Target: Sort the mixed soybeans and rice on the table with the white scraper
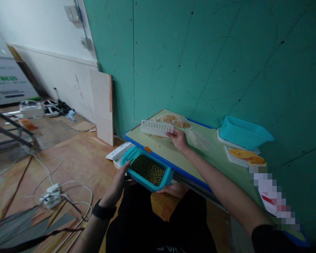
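My left hand (121, 177) grips the left end of a turquoise plastic tub (168, 177), with the thumb on its rim. Green beans (144, 168) and some paler beans lie in the tub, which sits low against the front edge of the table. In my right hand (179, 138) is a white slotted plastic strip (156, 129), held by its right end above the tabletop. Behind and beside the strip, tan beans (171, 120) are spread in a heap, with a patch of whitish grains (198, 138) to the right.
The green-topped, blue-edged table (163, 154) stands against a green wall (160, 63). On its right are another turquoise tub (244, 133) and an orange-yellow item (247, 157) on a white tray. A power strip (52, 195) with cables lies on the floor at left. A board (102, 105) leans upright.
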Motion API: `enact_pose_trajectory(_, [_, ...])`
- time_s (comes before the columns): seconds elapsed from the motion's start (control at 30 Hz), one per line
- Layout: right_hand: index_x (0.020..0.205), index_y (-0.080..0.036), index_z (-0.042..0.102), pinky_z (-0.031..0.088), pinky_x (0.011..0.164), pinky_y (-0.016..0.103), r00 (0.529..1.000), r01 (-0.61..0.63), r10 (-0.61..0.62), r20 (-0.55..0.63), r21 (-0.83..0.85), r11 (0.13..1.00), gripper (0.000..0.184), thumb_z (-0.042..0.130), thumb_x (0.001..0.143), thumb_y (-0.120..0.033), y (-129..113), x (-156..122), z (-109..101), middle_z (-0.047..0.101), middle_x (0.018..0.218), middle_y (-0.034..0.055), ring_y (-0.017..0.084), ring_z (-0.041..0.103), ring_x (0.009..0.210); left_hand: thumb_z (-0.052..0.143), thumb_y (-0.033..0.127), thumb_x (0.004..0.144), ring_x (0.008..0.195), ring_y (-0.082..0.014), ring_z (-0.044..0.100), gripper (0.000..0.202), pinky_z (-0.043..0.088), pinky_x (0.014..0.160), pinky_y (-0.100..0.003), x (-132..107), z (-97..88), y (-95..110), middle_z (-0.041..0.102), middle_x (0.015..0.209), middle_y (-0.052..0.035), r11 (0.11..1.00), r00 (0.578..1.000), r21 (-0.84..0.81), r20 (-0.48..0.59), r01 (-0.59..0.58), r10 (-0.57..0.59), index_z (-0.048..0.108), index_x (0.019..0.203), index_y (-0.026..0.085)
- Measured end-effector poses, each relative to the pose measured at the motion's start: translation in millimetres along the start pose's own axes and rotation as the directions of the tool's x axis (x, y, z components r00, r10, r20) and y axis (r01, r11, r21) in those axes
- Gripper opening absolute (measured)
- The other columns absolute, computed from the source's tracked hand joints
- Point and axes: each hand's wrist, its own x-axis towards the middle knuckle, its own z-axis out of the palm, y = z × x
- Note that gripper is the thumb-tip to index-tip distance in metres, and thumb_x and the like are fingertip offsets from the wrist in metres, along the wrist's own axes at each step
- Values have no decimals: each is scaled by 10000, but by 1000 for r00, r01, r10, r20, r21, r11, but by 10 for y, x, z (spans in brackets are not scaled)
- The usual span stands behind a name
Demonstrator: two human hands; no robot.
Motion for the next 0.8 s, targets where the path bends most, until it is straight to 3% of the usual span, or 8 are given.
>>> enact_pose_trajectory(0.37, [884,-229,832,662,946,470,999,-14,13,44,31,999,212,887,799,-415,-76,-39,-15,856,884,18,316,822,916,631,500,1028,1246,-357,740,559,711,808,-448,-22,38,41,687,1547,-171,1000,1000,-13,-8,14,-14,625,1509,216])
enact_pose_trajectory(0.67, [875,-218,834,680,903,488,994,-90,83,73,103,991,249,927,727,-395,-198,-101,-51,865,916,44,340,829,945,725,602,940,1266,-372,730,623,706,834,-463,-13,13,11,717,1501,-163,1000,1000,-7,-11,-7,6,693,1443,237])
enact_pose_trajectory(0.8, [888,-222,832,686,903,495,991,-107,95,99,133,985,283,942,712,-415,-204,-116,-65,866,939,49,342,830,961,693,585,971,1225,-367,748,594,705,844,-482,-24,23,23,740,1462,-166,1000,1000,3,-10,10,-10,682,1448,230])
